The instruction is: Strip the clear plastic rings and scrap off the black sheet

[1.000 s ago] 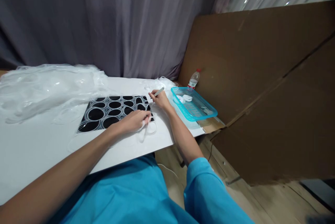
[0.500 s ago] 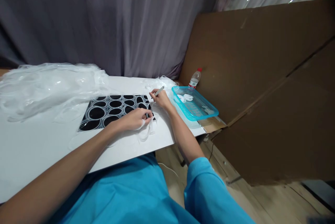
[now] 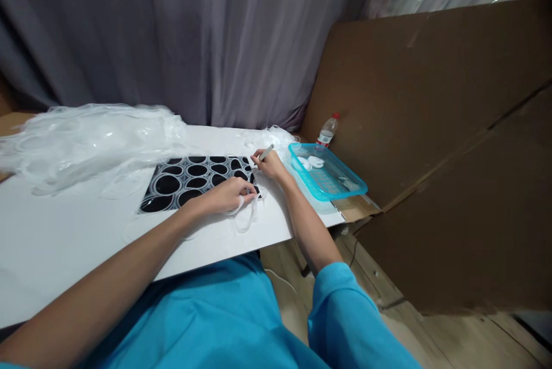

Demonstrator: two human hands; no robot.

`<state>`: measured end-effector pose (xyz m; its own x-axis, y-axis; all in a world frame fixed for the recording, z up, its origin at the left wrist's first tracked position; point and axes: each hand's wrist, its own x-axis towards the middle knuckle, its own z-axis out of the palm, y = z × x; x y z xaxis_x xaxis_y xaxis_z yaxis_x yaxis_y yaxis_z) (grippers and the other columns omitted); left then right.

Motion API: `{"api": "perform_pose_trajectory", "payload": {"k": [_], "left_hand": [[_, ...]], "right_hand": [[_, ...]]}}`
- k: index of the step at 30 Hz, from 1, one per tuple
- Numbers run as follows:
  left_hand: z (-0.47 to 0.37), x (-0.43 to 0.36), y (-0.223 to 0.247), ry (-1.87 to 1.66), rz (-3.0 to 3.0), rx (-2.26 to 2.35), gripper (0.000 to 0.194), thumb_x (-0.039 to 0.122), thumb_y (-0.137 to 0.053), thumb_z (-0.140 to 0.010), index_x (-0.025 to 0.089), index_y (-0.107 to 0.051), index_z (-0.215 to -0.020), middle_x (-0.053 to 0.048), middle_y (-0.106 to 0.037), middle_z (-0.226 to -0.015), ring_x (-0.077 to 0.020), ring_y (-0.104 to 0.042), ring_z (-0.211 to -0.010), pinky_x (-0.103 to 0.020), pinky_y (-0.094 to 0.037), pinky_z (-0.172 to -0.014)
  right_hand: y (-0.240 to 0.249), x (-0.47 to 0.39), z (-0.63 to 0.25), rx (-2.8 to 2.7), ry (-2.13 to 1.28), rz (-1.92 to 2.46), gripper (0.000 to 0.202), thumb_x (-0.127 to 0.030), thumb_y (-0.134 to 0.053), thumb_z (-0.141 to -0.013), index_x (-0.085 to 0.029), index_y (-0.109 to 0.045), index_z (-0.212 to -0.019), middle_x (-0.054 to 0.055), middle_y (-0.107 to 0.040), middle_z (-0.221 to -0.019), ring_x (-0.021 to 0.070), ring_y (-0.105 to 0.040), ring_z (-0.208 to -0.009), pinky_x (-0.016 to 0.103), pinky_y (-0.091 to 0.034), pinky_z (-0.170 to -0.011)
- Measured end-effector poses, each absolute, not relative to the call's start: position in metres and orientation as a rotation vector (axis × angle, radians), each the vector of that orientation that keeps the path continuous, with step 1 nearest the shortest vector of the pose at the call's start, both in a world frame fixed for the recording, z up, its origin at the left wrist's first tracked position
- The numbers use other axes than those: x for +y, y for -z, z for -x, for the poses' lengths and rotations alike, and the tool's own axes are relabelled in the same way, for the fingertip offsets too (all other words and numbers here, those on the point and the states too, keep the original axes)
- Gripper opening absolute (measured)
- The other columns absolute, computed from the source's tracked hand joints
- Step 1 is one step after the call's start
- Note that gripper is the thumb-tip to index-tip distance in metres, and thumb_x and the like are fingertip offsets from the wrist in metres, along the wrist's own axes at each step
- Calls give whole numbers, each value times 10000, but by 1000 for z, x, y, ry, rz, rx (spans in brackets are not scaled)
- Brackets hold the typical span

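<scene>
My left hand (image 3: pixel 232 195) is closed in a pinch on a thin white strip (image 3: pixel 246 216) that hangs in loops over the table's front part. Beneath and beside that hand lies a black sheet (image 3: pixel 166 185) with a pattern of pale rings and swirls. My right hand (image 3: pixel 268 165) grips a slim, pale pen-shaped tool (image 3: pixel 266 152), its upper end sticking out above the fingers. The tool's tip points toward the sheet's right edge; whether it touches anything is too small to tell.
A heap of glossy white stringy loops (image 3: pixel 107 136) covers the table's back left. More white scraps (image 3: pixel 271 136) lie behind my right hand. To the right, a turquoise basket (image 3: pixel 328 193) holds white pieces (image 3: pixel 311 162). A bottle (image 3: pixel 328 130) stands behind it, near a cardboard wall (image 3: pixel 431 116).
The view has shifted slightly, so everything sits a little further right. Both hands keep nearly the same place and grip, and the white strip's loops hang slightly differently.
</scene>
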<state>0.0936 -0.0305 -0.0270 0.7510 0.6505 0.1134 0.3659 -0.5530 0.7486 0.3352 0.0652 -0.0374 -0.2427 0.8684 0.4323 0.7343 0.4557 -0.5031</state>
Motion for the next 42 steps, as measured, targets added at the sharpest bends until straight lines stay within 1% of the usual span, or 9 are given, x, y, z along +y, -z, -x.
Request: {"api": "perform_pose_trajectory", "payload": {"k": [6, 11, 18, 23, 26, 29, 32, 37, 42], "left_hand": [[-95, -29, 29, -501, -2230, 754, 348, 488, -662, -998, 228, -846, -1138, -61, -747, -780, -194, -544, -638, -347, -343, -650], [-94, -30, 26, -476, -2242, 767, 355, 483, -649, -1007, 221, -842, -1149, -60, -729, -757, -200, -546, -642, -351, -334, -653], [-94, -32, 25, -475, -2262, 770, 305, 439, -646, -1013, 216, -822, -1123, -52, -715, -745, -195, -542, -635, -348, -332, -650], [-94, -32, 24, -464, -2260, 772, 286, 430, -663, -1010, 201, -815, -1089, -39, -678, -717, -188, -525, -644, -338, -329, -667], [-93, -32, 23, -448, -2252, 775, 312, 428, -654, -1016, 193, -815, -1143, -39, -687, -725, -189, -534, -652, -338, -330, -672], [-93, -33, 22, -440, -2248, 778, 318, 412, -650, -1021, 198, -810, -1194, -50, -729, -773, -195, -567, -667, -338, -340, -677], [-93, -34, 22, -451, -2255, 781, 276, 386, -640, -1031, 205, -800, -1164, -51, -743, -788, -192, -579, -664, -332, -349, -675], [-94, -35, 23, -457, -2249, 787, 230, 353, -625, -1033, 201, -784, -1101, -44, -731, -780, -177, -555, -638, -324, -338, -659], [-94, -36, 25, -490, -2245, 795, 166, 304, -656, -983, 185, -768, -1012, -25, -677, -711, -167, -516, -608, -324, -301, -639]], "right_hand": [[38, 66, -336, -2053, -255, 1319, 267, -405, -687, -1040, -206, -794, -899, 27, -737, -714, 193, -656, -698, 280, -455, -682], [37, 68, -337, -2039, -242, 1322, 289, -424, -692, -1036, -206, -788, -873, 35, -734, -711, 198, -655, -693, 285, -462, -685], [40, 69, -338, -2067, -208, 1282, 280, -400, -679, -1045, -204, -781, -873, 33, -736, -719, 190, -639, -686, 282, -439, -681], [42, 69, -339, -2077, -208, 1308, 268, -382, -676, -1048, -196, -792, -895, 39, -746, -741, 189, -638, -705, 275, -425, -688], [42, 69, -339, -2076, -214, 1300, 246, -368, -687, -1042, -198, -796, -901, 43, -753, -755, 191, -640, -713, 276, -423, -698], [41, 68, -338, -2083, -210, 1315, 239, -359, -687, -1045, -196, -801, -913, 48, -759, -770, 195, -642, -725, 280, -423, -708], [40, 66, -337, -2086, -212, 1322, 239, -359, -690, -1046, -189, -806, -923, 53, -762, -780, 197, -635, -730, 286, -419, -710], [35, 60, -334, -2087, -209, 1351, 240, -352, -687, -1047, -179, -800, -925, 46, -754, -780, 188, -609, -727, 284, -404, -704], [26, 53, -329, -2063, -204, 1380, 218, -334, -702, -1029, -185, -771, -886, 35, -730, -745, 180, -595, -702, 281, -396, -692]]}}
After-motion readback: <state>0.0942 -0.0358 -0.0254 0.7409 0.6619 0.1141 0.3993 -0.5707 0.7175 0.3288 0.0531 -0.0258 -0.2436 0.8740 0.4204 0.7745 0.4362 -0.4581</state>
